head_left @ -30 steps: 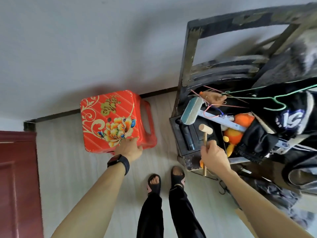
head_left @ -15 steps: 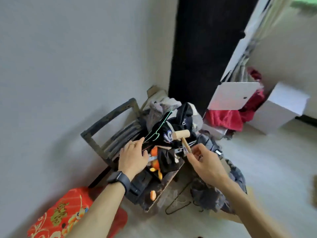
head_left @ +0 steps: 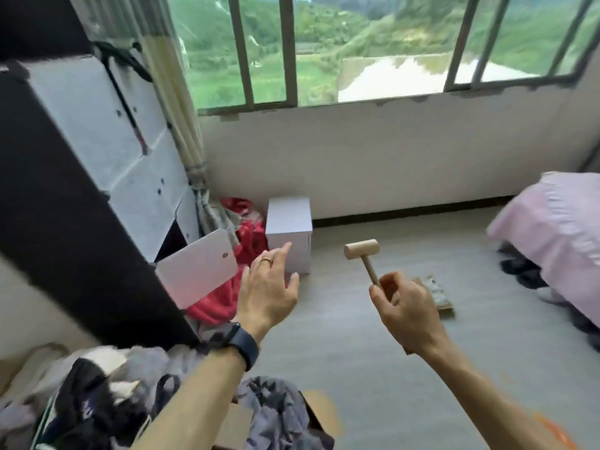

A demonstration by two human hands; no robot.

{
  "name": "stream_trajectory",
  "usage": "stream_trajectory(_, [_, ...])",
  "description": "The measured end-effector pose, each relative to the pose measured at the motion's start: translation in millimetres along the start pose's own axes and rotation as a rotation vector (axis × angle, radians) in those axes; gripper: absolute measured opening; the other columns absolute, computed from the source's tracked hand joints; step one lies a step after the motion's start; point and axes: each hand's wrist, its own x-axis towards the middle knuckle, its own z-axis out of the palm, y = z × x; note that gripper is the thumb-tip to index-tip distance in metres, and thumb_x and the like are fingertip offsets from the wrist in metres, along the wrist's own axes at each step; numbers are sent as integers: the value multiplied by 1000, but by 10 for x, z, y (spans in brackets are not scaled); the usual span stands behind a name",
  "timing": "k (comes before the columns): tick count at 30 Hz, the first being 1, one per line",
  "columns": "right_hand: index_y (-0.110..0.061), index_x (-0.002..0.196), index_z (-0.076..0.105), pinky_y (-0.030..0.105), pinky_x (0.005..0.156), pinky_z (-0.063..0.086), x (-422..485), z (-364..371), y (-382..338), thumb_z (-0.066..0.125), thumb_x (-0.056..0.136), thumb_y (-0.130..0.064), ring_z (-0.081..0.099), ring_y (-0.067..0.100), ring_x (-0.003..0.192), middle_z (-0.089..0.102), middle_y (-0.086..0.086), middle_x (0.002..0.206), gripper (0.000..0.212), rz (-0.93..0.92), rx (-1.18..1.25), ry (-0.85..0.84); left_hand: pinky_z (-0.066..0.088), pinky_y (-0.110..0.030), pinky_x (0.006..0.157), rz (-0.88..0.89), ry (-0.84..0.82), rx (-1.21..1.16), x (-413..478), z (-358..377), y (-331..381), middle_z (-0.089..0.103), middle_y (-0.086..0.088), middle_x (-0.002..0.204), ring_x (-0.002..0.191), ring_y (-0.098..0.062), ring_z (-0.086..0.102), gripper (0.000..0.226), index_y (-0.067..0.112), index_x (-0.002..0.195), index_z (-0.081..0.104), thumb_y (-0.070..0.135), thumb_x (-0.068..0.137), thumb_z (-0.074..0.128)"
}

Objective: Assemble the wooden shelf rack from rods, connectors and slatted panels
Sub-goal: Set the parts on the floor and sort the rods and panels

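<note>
View has swung to the window point(head_left: 289, 50) wall. Left hand point(head_left: 269, 287) has lifted off the clothes pile point(head_left: 97, 401): in the air, fingers spread, holding nothing. Right hand point(head_left: 406, 313) pinches the wooden mallet point(head_left: 362, 250) by its handle, head up, above the floor point(head_left: 357, 336), near the white box point(head_left: 289, 222).

Barred window point(head_left: 357, 50), daylit; white wall point(head_left: 389, 157); grey floor point(head_left: 357, 352); pink-covered bed point(head_left: 558, 235) right; white-panelled cabinet point(head_left: 97, 125), curtain point(head_left: 168, 92) left.
</note>
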Motion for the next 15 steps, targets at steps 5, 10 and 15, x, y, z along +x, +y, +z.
stream_trajectory(5, [-22, 89, 58, 23, 57, 44, 768, -987, 749, 63, 96, -36, 60, 7, 66, 63, -9, 73, 16, 56, -79, 88, 32, -44, 115, 163, -39, 36, 1006, 475, 1225, 46, 0, 150, 140, -21, 39, 64, 28, 157, 29, 41, 98, 51])
stream_trajectory(10, [-21, 92, 58, 36, 67, 54, 1594, -1681, 1487, 61, 97, -35, 63, 14, 73, 65, -5, 79, 16, 107, -128, 183, 25, -46, 118, 279, -76, 27, 1933, 1052, 2248, 38, 4, 156, 147, -19, 28, 64, 32, 157, 26, 42, 98, 49])
stream_trajectory(15, [-26, 88, 54, 35, 66, 53, 2480, -2122, 2350, 61, 96, -36, 61, 8, 72, 62, -11, 78, 15, 160, -172, 265, 21, -45, 120, 359, -111, -3, 2950, 1823, 3056, 36, 4, 158, 149, -17, 23, 63, 33, 157, 27, 41, 98, 49])
